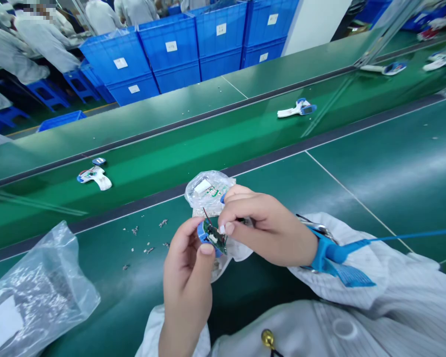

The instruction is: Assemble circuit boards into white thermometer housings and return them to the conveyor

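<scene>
1. Your left hand [189, 265] hides part of the circuit board [216, 239].
2. Your right hand [267, 225] partly covers a small bag [208, 197].
3. The left edge cuts off your larger bag [46, 292].
4. Labels [171, 46] on the blue bins [174, 61] are too small to read.

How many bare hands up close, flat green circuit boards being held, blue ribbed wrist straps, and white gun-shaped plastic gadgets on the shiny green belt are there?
Left hand and right hand, both bare: 2
Flat green circuit board being held: 1
Blue ribbed wrist strap: 1
White gun-shaped plastic gadgets on the shiny green belt: 4
Total: 8
</scene>
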Tool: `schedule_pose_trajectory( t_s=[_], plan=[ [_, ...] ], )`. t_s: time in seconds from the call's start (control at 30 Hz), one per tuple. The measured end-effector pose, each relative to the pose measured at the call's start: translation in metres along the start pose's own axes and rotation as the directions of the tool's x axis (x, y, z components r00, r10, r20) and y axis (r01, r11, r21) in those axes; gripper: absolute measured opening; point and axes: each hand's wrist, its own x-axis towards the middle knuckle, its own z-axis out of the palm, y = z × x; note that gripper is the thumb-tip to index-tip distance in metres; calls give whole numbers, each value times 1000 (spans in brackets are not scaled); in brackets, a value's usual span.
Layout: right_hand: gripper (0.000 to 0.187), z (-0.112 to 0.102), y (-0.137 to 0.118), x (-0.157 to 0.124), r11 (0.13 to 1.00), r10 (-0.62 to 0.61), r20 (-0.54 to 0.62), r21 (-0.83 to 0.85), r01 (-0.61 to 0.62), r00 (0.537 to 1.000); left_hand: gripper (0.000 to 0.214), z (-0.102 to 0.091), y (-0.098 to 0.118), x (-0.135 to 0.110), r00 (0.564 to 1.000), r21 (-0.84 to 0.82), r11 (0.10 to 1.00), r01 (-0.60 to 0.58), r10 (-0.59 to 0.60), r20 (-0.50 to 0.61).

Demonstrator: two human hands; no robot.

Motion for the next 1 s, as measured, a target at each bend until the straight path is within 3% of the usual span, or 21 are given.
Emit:
schedule_pose_trajectory(
  t_s=[0.2, 0.4, 0.63, 0.8, 1.0],
  plan=[
    [22, -1, -6, 2, 987, -77, 95, -136, 89, 993, 23, 1, 5, -2, 999, 91, 996, -17, 20, -29],
    [23, -5, -10, 3, 973, -81, 142, -205, 109, 987, 23, -1, 8, -3, 993, 244, 963, -116, 113, 26],
    [22, -5, -16, 5, 962, -43, 174, -258, 88, 984, 26, -8, 11, -2, 932, 571, 739, -358, 322, 167],
    [21, -6, -17, 5, 976, -34, 185, -204, 73, 982, 30, -9, 9, -2, 895, 577, 684, -446, 361, 263],
    [22, -8, -22, 5, 957, -38, 182, -277, 88, 983, 33, -9, 6, -3, 901, 563, 703, -434, 351, 255]
  ],
)
